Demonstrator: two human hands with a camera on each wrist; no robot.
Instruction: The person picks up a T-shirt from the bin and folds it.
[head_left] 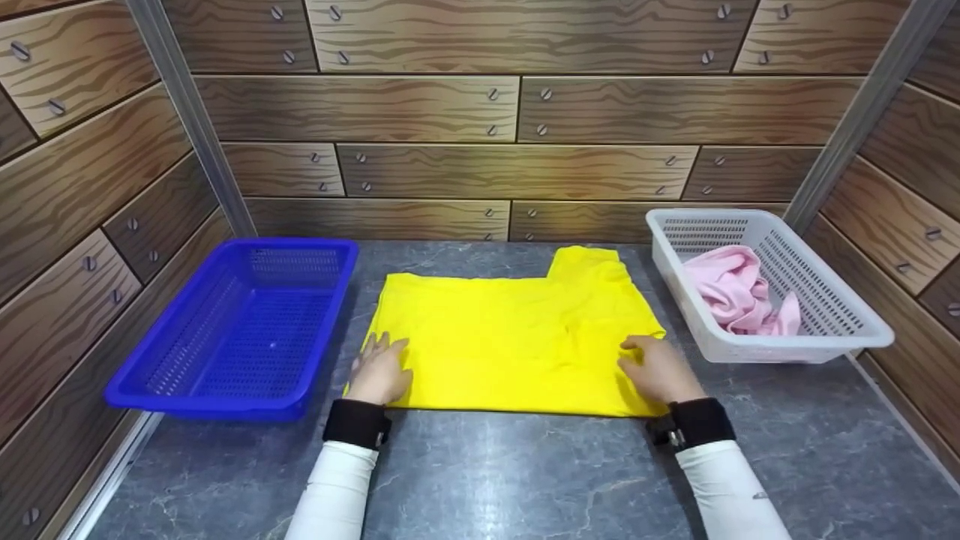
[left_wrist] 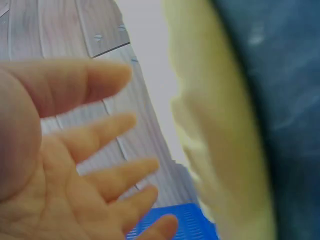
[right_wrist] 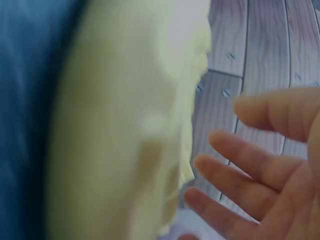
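Observation:
A yellow garment (head_left: 495,337), folded flat with one sleeve-like part sticking up at its back right, lies on the grey table. My left hand (head_left: 381,371) is over its left edge, fingers spread and pointing away from me. Over the right edge is my right hand (head_left: 660,367), fingers relaxed and angled inward. In the left wrist view the fingers of the left hand (left_wrist: 95,165) are extended and apart, with nothing between them. The right wrist view likewise has the right hand (right_wrist: 265,175) with loose, separated fingers beside the pale-looking cloth (right_wrist: 120,130).
To the left stands a blue plastic basket (head_left: 319,352) with nothing in it. A white perforated basket (head_left: 847,315) on the right holds a crumpled pink cloth (head_left: 731,289). Wood-patterned walls (head_left: 510,112) close off the back and both sides of the grey table (head_left: 480,480).

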